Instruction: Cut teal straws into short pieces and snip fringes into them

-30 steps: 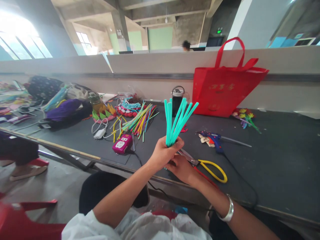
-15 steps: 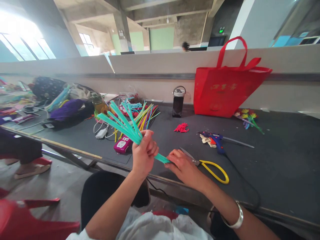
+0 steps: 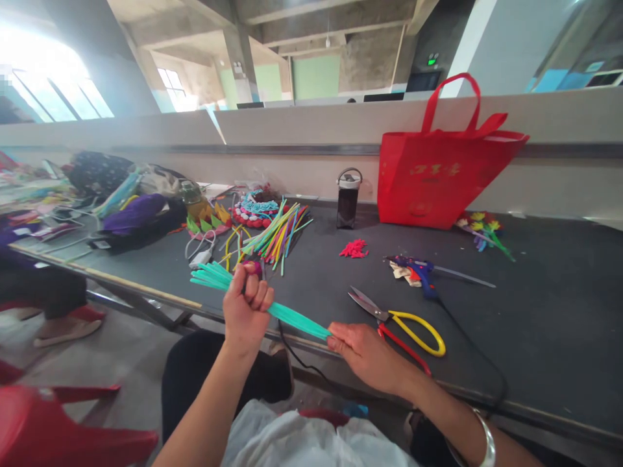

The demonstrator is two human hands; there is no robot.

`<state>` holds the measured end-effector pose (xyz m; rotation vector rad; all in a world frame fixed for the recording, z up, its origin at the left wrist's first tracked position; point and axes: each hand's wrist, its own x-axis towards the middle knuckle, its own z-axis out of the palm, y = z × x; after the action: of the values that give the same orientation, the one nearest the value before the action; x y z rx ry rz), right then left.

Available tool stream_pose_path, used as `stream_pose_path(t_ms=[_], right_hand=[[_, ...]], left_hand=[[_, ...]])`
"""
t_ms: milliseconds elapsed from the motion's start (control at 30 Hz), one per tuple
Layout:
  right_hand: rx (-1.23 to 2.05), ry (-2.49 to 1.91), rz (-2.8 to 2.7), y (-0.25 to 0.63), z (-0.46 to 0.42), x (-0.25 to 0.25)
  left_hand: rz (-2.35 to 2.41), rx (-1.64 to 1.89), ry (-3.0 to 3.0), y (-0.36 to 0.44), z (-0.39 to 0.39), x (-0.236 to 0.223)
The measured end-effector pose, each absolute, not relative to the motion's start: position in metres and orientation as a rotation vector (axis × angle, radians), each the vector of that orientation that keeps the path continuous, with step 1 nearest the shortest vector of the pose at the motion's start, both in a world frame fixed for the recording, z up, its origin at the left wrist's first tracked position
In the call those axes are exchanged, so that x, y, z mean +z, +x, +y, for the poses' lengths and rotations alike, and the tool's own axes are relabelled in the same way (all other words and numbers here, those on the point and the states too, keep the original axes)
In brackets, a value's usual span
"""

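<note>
Over the front edge of the worktop (image 3: pixel 535 311), as the head view shows, two bare hands hold a bunch of blue-green sticks (image 3: pixel 296 319). The left hand (image 3: pixel 247 308) makes a fist round the bunch, near the end where the tips fan out a little. The right hand (image 3: pixel 365 357) has its fingers closed on the other end, and it pinches the sticks close together. The bunch slants down from the left hand to the right hand, and the part between them looks straight and neat. So far, the sticks are all in one bunch and the right end is tight, but the left tips do not line up yet. No string or band shows round the part between the hands, and the fists hide the rest. Big scissors (image 3: pixel 384 316) lie open just beside the right hand, with no hand on them. Past them is a blue glue gun (image 3: pixel 424 275) with a long clear stick in its back. A little red pile (image 3: pixel 354 249) sits farther in, near a dark bottle (image 3: pixel 347 207) and a big red bag (image 3: pixel 428 175). Past the left hand lies a loose heap of sticks in many colors (image 3: pixel 280 237).
</note>
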<state>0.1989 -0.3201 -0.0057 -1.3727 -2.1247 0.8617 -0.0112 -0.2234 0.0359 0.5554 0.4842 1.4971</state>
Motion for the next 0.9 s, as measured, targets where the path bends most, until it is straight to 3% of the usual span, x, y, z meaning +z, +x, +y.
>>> stream_pose_path(t_ms=[400, 633, 700, 767, 900], right_hand=[[0.805, -1.439, -2.227, 0.212, -0.335, 0.005], [0.577, -1.465, -2.557, 0.22, -0.339, -0.003], [0.523, -1.355, -2.719, 0.212, -0.342, 0.001], [0.481, -1.236, -2.842, 0.203, -0.345, 0.007], [0.416, -1.225, -2.854, 0.199, -0.352, 0.018]], left_hand=[[0.741, 1.81, 0.666, -0.093, -0.187, 0.047], [1.337, 2.059, 1.283, -0.112, -0.245, 0.065], [1.439, 1.645, 1.788, -0.088, -0.271, 0.063], [1.171, 1.048, 2.183, -0.058, -0.295, 0.054], [0.802, 0.376, 2.185, -0.009, -0.328, 0.024]])
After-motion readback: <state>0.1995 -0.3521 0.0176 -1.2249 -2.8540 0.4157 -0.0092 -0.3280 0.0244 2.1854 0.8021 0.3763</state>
